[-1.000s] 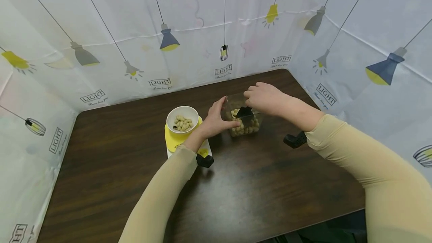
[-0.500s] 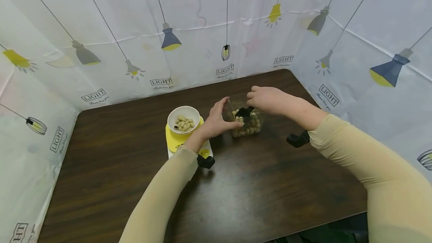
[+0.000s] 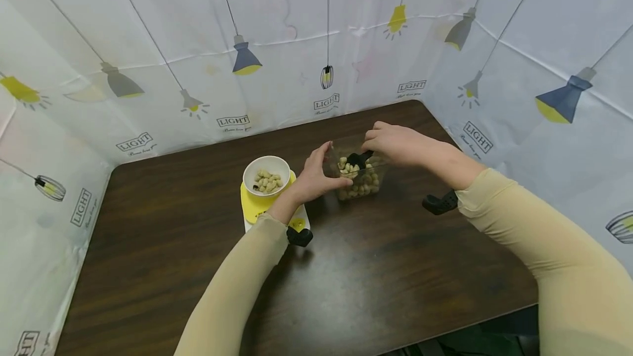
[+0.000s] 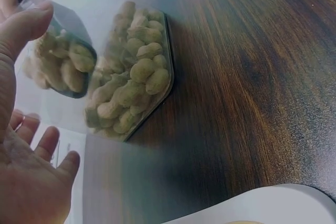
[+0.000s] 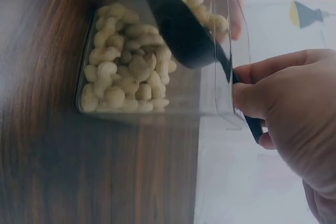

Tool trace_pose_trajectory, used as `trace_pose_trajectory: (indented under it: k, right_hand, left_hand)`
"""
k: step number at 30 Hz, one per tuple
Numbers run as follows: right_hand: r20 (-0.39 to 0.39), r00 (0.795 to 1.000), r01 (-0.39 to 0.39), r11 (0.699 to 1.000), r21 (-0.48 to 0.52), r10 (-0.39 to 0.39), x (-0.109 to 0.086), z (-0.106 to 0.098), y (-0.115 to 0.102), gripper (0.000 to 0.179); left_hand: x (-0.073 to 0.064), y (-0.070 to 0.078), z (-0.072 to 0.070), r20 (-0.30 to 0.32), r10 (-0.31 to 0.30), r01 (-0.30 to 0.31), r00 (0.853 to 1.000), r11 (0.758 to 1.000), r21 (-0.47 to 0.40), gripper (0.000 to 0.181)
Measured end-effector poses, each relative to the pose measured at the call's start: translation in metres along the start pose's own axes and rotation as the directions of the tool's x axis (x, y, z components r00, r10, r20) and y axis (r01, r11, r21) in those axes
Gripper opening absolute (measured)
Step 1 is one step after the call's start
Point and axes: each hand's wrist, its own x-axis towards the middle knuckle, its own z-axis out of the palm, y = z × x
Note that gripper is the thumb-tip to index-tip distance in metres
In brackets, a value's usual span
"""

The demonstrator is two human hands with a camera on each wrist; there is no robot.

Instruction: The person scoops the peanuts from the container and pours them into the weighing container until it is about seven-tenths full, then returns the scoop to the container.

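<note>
My left hand [image 3: 316, 176] spans the left side of a clear plastic container [image 5: 184, 98], thumb at the front and fingers toward the back. Unshelled peanuts [image 5: 126, 72] fill its lower part. In my right hand [image 3: 392, 143], thumb and fingers pinch the handle of a black scoop [image 5: 181, 30], whose bowl is inside the container above the heap. The left wrist view shows several peanuts [image 4: 63, 66] in the scoop. Left of the container, a white bowl [image 3: 250, 173] with some peanuts in it stands on a yellow and white kitchen scale [image 3: 251, 205].
All this stands on a dark wood-grain table [image 3: 376, 279]. A white curtain [image 3: 188, 21] printed with lamps encloses its back and sides. Black wrist cameras show at both cuffs, and the left forearm passes over the scale's front part.
The scoop has tilted and risen within the container, and peanuts now show in it. My right hand has shifted slightly to the right. The left hand holds its place.
</note>
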Motion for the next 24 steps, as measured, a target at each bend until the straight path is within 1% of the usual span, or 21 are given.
trace_pose_trajectory:
  k: [4, 11, 17, 21, 24]
  right_hand:
    - [-0.044, 0.999, -0.007, 0.998, 0.063, 0.010, -0.008, 0.000, 0.006, 0.027]
    - [-0.103, 0.994, -0.010, 0.993, 0.117, 0.022, -0.018, -0.001, 0.013, 0.026]
    - [-0.116, 0.992, -0.035, 0.988, 0.150, 0.053, -0.024, -0.005, 0.014, 0.025]
    - [-0.110, 0.991, -0.055, 0.987, 0.152, 0.072, -0.028, -0.005, 0.016, 0.025]
    - [-0.122, 0.989, -0.062, 0.985, 0.159, 0.082, -0.032, -0.004, 0.019, 0.025]
  left_hand:
    - [0.000, -0.001, 0.000, 0.002, 0.000, 0.000, 1.000, 1.000, 0.004, 0.113]
    - [0.000, 0.001, -0.001, 0.010, -0.004, 0.004, 1.000, 1.000, -0.001, 0.112]
    - [0.000, 0.003, 0.001, 0.011, -0.001, 0.001, 1.000, 1.000, -0.004, 0.112]
    - [0.001, 0.002, 0.001, 0.008, -0.003, 0.003, 1.000, 1.000, -0.001, 0.113]
    - [0.000, 0.002, 0.001, 0.002, -0.002, 0.002, 1.000, 1.000, -0.002, 0.114]
